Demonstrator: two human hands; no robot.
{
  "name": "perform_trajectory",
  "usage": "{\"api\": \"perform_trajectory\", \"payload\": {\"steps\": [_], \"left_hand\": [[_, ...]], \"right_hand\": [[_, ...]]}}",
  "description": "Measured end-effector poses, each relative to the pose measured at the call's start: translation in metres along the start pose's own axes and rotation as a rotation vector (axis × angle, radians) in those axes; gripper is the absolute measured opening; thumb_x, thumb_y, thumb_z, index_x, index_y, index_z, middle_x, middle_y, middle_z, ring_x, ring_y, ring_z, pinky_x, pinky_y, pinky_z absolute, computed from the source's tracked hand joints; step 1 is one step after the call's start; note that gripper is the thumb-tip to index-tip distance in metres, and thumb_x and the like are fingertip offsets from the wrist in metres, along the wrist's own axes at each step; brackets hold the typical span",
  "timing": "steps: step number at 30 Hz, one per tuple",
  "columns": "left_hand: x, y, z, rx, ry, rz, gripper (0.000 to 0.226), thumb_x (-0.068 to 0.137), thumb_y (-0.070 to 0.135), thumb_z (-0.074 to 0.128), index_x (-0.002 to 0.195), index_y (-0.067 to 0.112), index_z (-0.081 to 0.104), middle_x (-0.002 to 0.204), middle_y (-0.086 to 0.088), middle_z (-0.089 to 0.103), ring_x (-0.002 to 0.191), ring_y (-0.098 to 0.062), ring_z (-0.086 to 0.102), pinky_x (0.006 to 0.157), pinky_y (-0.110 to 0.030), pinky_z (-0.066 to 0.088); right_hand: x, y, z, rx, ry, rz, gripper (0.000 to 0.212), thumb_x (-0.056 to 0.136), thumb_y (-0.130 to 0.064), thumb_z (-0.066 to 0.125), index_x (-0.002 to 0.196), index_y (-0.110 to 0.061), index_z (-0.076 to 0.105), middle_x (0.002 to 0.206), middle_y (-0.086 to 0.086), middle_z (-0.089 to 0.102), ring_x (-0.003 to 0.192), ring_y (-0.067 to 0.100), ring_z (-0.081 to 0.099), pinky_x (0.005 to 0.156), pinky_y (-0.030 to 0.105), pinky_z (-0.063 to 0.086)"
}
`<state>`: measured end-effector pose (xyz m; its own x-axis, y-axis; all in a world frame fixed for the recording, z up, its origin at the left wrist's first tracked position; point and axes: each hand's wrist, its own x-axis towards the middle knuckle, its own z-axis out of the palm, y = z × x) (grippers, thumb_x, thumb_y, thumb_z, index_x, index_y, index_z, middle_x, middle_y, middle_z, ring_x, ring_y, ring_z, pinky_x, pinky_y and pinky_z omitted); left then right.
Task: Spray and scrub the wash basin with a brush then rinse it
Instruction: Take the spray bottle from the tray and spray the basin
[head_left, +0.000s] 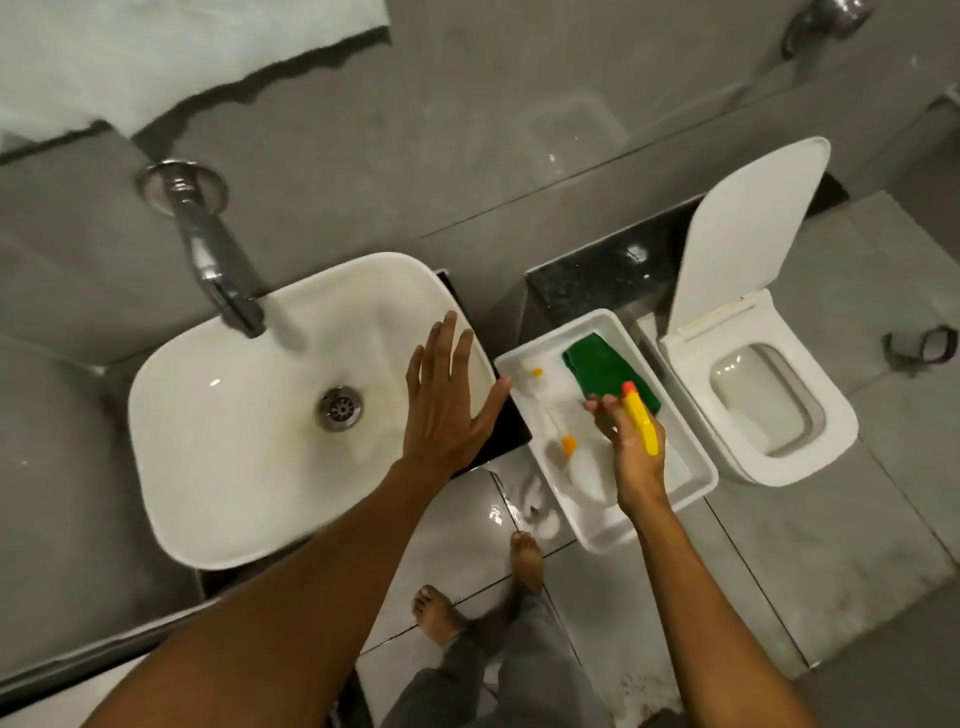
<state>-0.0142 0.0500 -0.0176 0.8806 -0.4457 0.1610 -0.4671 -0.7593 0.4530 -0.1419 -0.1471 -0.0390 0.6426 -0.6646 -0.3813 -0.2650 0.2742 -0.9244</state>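
Dim, even indoor light; glare on wet floor tiles (498, 512); slight motion blur; wide-angle bending at edges.

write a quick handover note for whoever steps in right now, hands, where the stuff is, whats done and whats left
Left hand: open, flat, empty, over the right rim of the wash basin.
Right hand: closed on the yellow spray trigger, over the white tray.
Tray, right of the basin: green scrub pad and white bottles with orange caps; no brush clearly visible.
Done: sprayer in hand only. Yellowish staining shows around the drain; no water runs from the tap.
Left: spray, scrub, rinse.
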Motion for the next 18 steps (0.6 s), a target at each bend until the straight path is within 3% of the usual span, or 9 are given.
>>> {"api": "perform_trajectory", "payload": {"steps": [3, 4, 6, 8, 12, 18], "left_hand": [[-0.019, -0.035, -0.027, 0.001, 0.044, -0.071, 0.072, 0.105, 0.055, 0.052, 0.162, 0.014, 0.034, 0.177, -0.008, 0.020, 0.164, -0.029, 0.020, 0.132, -0.050, 0.020], [-0.026, -0.049, -0.037, -0.002, 0.061, -0.117, 0.071, 0.106, 0.055, 0.052, 0.161, 0.014, 0.035, 0.177, -0.008, 0.022, 0.164, -0.030, 0.022, 0.132, -0.050, 0.022], [-0.042, -0.080, -0.057, 0.010, 0.113, -0.197, 0.068, 0.105, 0.052, 0.054, 0.157, 0.010, 0.042, 0.174, -0.011, 0.029, 0.161, -0.032, 0.028, 0.129, -0.052, 0.027], [-0.060, -0.112, -0.073, 0.026, 0.175, -0.257, 0.064, 0.105, 0.048, 0.055, 0.153, 0.006, 0.047, 0.170, -0.015, 0.034, 0.158, -0.036, 0.034, 0.126, -0.053, 0.030], [-0.099, -0.170, -0.100, 0.120, 0.225, -0.381, 0.059, 0.106, 0.046, 0.053, 0.150, 0.006, 0.049, 0.167, -0.018, 0.038, 0.155, -0.038, 0.037, 0.125, -0.053, 0.030], [-0.130, -0.211, -0.116, 0.166, 0.266, -0.507, 0.056, 0.108, 0.042, 0.047, 0.149, 0.004, 0.050, 0.165, -0.019, 0.041, 0.152, -0.039, 0.041, 0.121, -0.056, 0.032]], "right_hand": [[-0.021, -0.026, 0.026, -0.027, -0.133, 0.014, 0.033, 0.103, -0.026, 0.064, 0.125, -0.002, 0.070, 0.102, 0.018, 0.078, 0.101, 0.022, 0.078, 0.088, 0.042, 0.065], [-0.032, -0.035, 0.038, -0.071, -0.189, 0.005, 0.039, 0.104, -0.030, 0.063, 0.125, 0.002, 0.069, 0.097, 0.013, 0.079, 0.094, 0.015, 0.077, 0.075, 0.032, 0.065], [-0.060, -0.049, 0.066, -0.164, -0.303, 0.000, 0.036, 0.105, -0.041, 0.060, 0.109, -0.009, 0.077, 0.094, 0.008, 0.083, 0.087, 0.010, 0.076, 0.061, 0.021, 0.058], [-0.089, -0.052, 0.095, -0.212, -0.400, 0.022, 0.041, 0.105, -0.048, 0.057, 0.101, -0.015, 0.080, 0.095, 0.009, 0.084, 0.086, 0.012, 0.079, 0.059, 0.020, 0.058], [-0.146, -0.040, 0.148, -0.239, -0.540, 0.179, 0.052, 0.100, -0.062, 0.056, 0.117, -0.015, 0.073, 0.099, 0.006, 0.085, 0.096, 0.011, 0.080, 0.062, 0.033, 0.065], [-0.193, -0.015, 0.195, -0.349, -0.671, 0.251, 0.050, 0.089, -0.082, 0.053, 0.113, -0.043, 0.074, 0.096, 0.003, 0.084, 0.108, 0.018, 0.076, 0.071, 0.044, 0.068]]}}
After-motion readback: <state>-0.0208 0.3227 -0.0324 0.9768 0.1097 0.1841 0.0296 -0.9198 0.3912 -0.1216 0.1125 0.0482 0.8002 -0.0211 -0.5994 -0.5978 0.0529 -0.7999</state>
